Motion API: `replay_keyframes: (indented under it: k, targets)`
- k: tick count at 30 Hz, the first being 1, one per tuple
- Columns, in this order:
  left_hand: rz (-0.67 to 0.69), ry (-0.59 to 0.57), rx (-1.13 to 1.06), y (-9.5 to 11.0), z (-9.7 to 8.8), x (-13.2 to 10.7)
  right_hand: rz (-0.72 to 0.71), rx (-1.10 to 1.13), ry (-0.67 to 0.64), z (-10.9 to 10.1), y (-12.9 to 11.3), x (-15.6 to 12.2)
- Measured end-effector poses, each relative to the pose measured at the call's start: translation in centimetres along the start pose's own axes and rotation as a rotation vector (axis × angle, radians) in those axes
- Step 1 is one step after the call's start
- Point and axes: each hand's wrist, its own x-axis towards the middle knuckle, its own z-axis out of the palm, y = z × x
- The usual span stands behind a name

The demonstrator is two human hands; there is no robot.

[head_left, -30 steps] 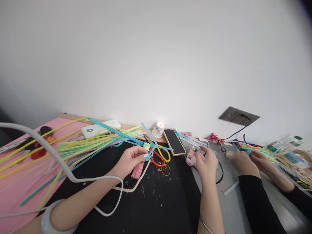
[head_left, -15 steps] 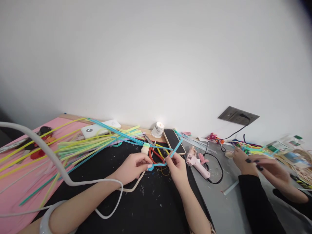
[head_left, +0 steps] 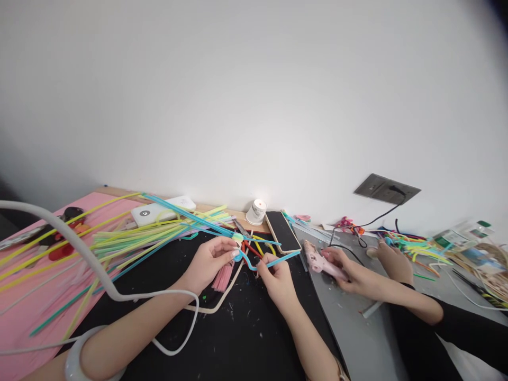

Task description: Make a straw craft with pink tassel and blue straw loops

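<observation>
My left hand (head_left: 210, 262) is closed on a small craft piece (head_left: 237, 241) with a pale green and cream top and a pink tassel (head_left: 223, 276) hanging below it. A blue straw (head_left: 278, 259) runs from that piece to my right hand (head_left: 275, 275), which pinches it over the black mat (head_left: 254, 328). A big pile of yellow, green and blue straws (head_left: 159, 227) lies just left of my left hand.
A co-worker's hand (head_left: 341, 264) on the right holds a pink glue gun (head_left: 317, 260) on the grey mat; their other hand (head_left: 392, 259) rests further right. A lit candle (head_left: 257, 210), phone (head_left: 282, 230), power bank (head_left: 162, 209) and wall socket (head_left: 387, 188) line the back. A white cable (head_left: 99, 270) crosses my left arm.
My right hand left the glue gun and came left to pinch the blue straw. The co-worker's hand reached in and took the glue gun. My left hand raised the craft piece slightly.
</observation>
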Motion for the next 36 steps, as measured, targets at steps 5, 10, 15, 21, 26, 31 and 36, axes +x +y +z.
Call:
replay_keyframes:
  k: [5, 10, 15, 21, 26, 31, 36]
  targets:
    - [0.03, 0.042, -0.033, -0.2, 0.0, 0.0, 0.013, 0.028, -0.042, 0.6, -0.1, -0.2]
    - [0.033, 0.076, -0.06, -0.5, 0.1, 0.0, -0.038, 0.054, -0.107, 1.0, -0.2, -0.4]
    - [0.031, 0.11, -0.099, -0.5, 0.2, -0.1, -0.061, 0.069, -0.156, 1.3, -0.4, -0.5]
    - [0.026, 0.15, -0.119, -0.3, 0.6, -0.4, -0.072, 0.103, -0.199, 1.7, -0.9, -0.4]
    - [0.011, 0.161, -0.136, -0.3, 0.6, -0.4, -0.06, 0.112, -0.181, 2.3, -1.0, -0.4]
    - [0.004, 0.165, -0.15, -0.5, 0.7, -0.5, -0.008, 0.145, -0.171, 2.8, -0.8, -0.4]
    - [-0.003, 0.157, -0.183, -0.6, 0.8, -0.7, 0.008, 0.178, -0.158, 3.0, -1.0, -0.3]
